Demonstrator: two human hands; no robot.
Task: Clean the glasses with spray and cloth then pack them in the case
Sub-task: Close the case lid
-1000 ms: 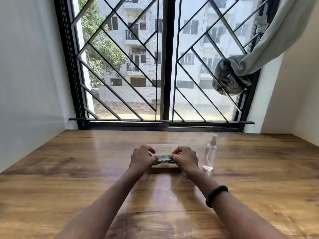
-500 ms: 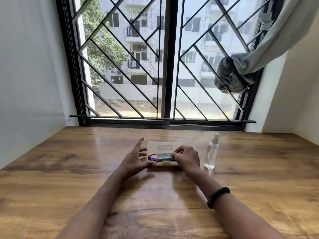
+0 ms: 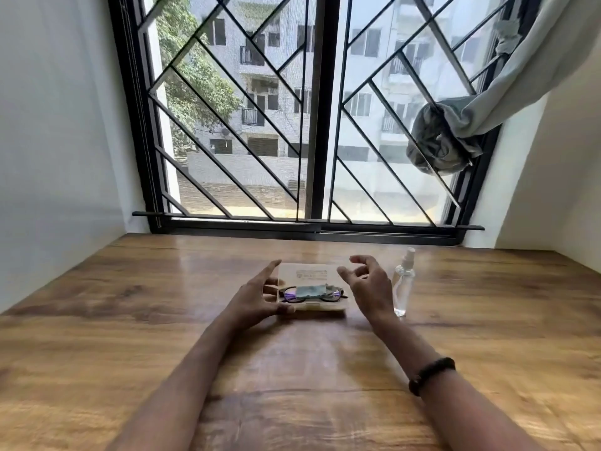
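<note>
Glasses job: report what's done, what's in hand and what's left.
Done, it seems: the glasses lie in the open case with the cloth on top, and the spray bottle stands aside on the table. Whether the lenses are clean cannot be told. In hand: nothing; the left hand touches the case's near left corner, the right hand hovers open. Left: closing the case.

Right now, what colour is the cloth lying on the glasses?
Grey-green, lying across the glasses in the open case; cloth seen in the head view.

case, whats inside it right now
The open case holds the dark-framed glasses with a grey cloth folded over them. The cloth covers most of the lenses.
</note>
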